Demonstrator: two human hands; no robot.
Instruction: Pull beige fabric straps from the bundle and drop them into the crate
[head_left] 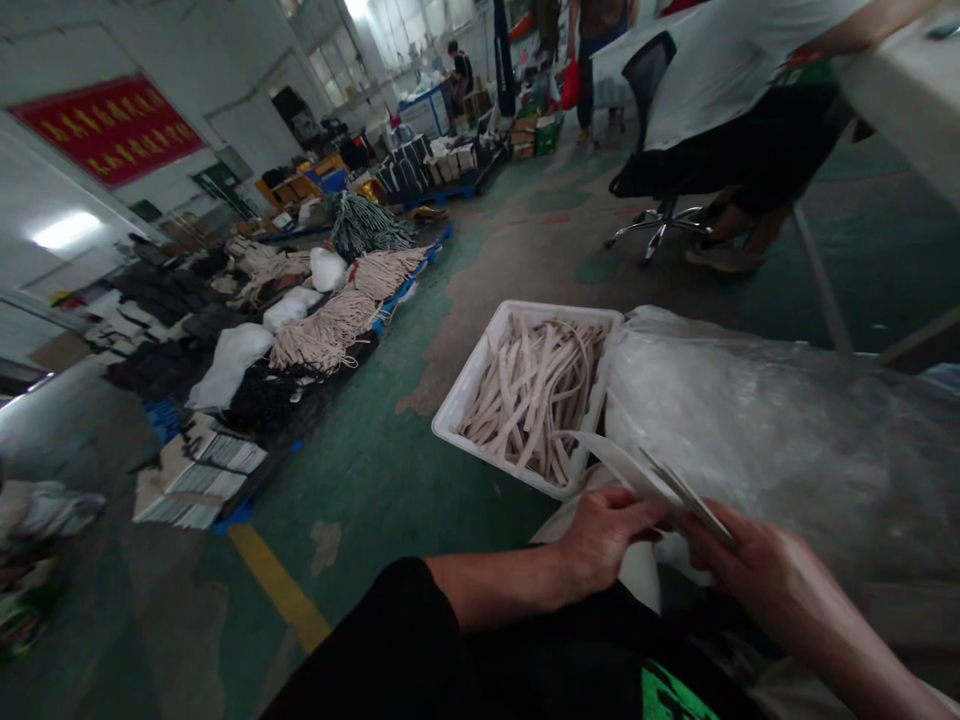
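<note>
My left hand (598, 538) is closed, with thumb and finger pinching a pale flat strip (609, 458) whose free end curves up over the near rim of a white plastic tray. My right hand (746, 550) is closed round several thin, stiff-looking flat strips (684, 488) with narrow ends that point up and left; their exact kind is hard to make out. Both hands are close together, nearly touching, above my lap. Just beyond them, the white tray (459, 392) holds a tangled heap of cream strips (529, 390).
A large clear plastic bag (720, 400) lies right of the tray. A seated person (739, 90) is on an office chair (651, 190) near a table (907, 100) at upper right. Pallets with bundled cream cords (330, 330) and stacked boxes (199, 475) stand at left.
</note>
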